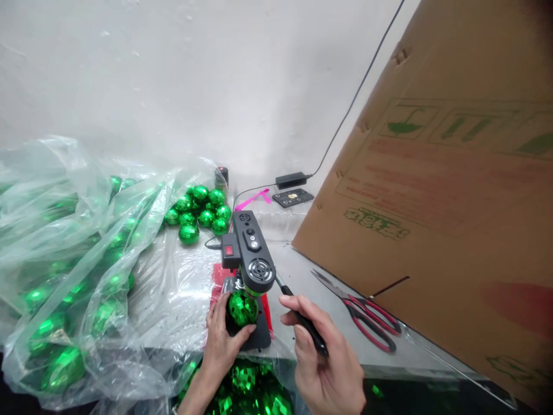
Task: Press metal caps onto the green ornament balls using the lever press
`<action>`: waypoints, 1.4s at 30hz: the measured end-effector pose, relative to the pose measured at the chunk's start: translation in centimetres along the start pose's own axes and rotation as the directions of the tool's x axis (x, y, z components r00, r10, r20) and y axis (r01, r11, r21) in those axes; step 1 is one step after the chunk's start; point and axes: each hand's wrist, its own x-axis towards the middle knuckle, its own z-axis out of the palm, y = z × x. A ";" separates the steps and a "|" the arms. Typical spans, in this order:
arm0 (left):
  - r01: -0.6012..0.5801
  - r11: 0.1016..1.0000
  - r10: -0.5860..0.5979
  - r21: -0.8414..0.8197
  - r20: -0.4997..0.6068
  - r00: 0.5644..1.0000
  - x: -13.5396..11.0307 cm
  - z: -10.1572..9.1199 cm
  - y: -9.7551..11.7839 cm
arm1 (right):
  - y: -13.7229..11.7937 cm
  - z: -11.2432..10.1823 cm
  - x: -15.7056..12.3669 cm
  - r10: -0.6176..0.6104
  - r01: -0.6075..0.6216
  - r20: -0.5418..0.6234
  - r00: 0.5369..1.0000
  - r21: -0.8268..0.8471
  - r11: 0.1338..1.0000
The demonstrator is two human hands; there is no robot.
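Observation:
A shiny green faceted ball (242, 308) sits under the head of a small black bench machine (254, 253), over its dark base plate. Around the ball's left and near side curl the fingers and thumb of my left hand (224, 334). On the right, my right hand (322, 351) closes on the machine's black lever handle (309, 328), which slopes down toward me from a metal rod. The machine head hides the top of the ball. A red switch (228, 249) shows on the machine's left side.
Several green balls (189, 233) lie behind left, beside a clear plastic bag (86, 265) of more. Red-handled scissors (367, 317) rest at right, by a large cardboard box (432, 202). A phone-like black slab (292, 197) and power adapter (291, 180) lie near the wall. More balls (246, 386) are below the edge.

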 end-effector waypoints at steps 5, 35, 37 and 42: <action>-0.090 0.996 0.089 0.008 0.028 0.996 0.1 1.0 0.2 | 0.4 0.2 -0.4 0.038 -0.036 -0.051 0.998 0.034 0.999; -0.003 1.000 0.008 -0.030 0.159 0.987 0.7 1.5 1.2 | 2.4 3.5 -2.5 0.081 -0.064 -0.146 0.986 0.113 0.991; 0.014 1.000 -0.010 -0.026 0.177 0.984 0.9 1.2 1.6 | 2.4 3.6 -2.5 0.093 -0.074 -0.153 0.984 0.128 0.989; 0.035 0.999 -0.030 -0.020 0.210 0.977 1.1 1.0 2.1 | 2.3 3.6 -2.3 0.096 -0.075 -0.146 0.985 0.144 0.987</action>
